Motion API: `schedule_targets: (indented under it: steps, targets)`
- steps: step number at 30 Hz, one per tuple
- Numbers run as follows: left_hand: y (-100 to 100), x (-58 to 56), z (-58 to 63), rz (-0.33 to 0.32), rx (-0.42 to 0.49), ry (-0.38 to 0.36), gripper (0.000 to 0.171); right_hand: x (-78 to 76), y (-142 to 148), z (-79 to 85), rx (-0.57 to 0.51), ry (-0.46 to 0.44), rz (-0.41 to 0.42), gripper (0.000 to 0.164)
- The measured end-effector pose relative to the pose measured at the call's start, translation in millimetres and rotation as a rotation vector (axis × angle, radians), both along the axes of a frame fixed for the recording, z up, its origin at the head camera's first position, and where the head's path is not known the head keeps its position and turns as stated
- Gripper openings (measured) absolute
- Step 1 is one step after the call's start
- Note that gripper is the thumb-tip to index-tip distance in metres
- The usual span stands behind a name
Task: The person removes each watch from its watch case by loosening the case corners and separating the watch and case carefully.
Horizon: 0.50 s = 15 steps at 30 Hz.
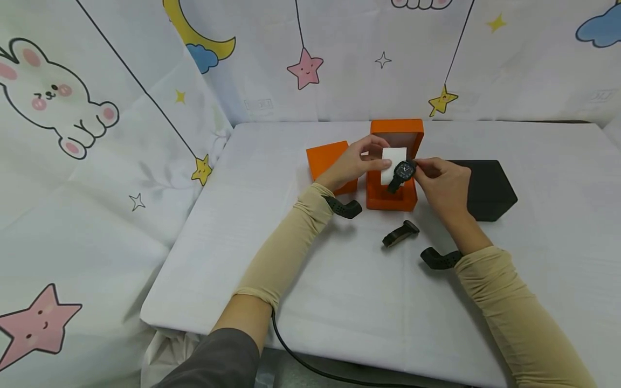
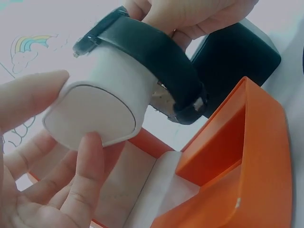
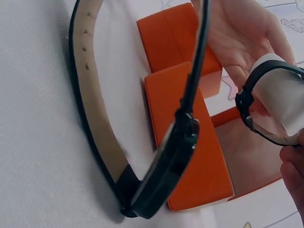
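Observation:
A white watch cushion (image 2: 90, 114) is gripped between the thumb and fingers of my left hand (image 1: 356, 156), above the open orange watch box (image 1: 392, 203). Around the cushion hangs a black wristwatch (image 1: 404, 170); its strap stands away from the cushion on one side, with the buckle (image 2: 197, 104) at the bend in the left wrist view. My right hand (image 1: 446, 186) pinches the watch at its right side; its fingertips are partly cut off in the right wrist view. A second dark watch (image 1: 400, 234) lies on the table in front of the box.
An orange lid (image 1: 327, 159) lies left of the box, partly behind the left hand. To the right stands a black box (image 1: 492, 188), partly behind the right hand. A white cloth covers the table (image 1: 291, 302); a printed curtain (image 1: 339, 64) hangs behind.

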<state>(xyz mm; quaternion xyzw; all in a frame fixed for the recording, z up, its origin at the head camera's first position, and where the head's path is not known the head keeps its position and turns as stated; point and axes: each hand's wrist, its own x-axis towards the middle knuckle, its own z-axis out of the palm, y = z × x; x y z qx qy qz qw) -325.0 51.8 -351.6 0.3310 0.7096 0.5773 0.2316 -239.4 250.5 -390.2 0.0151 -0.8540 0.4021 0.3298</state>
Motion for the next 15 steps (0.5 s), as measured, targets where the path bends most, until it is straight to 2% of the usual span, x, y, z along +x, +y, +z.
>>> schedule_targets:
  steps: [9, 15]
  targets:
    - [5, 0.9, 1.1, 0.041, -0.006, -0.024, 0.039, -0.3, 7, 2.5, 0.066, -0.062, 0.024, 0.024]
    - [10, -9.3, -11.9, 0.073, -0.006, 0.000, 0.041, 0.9, 10, 7.8, 0.110, -0.101, 0.027, 0.022]
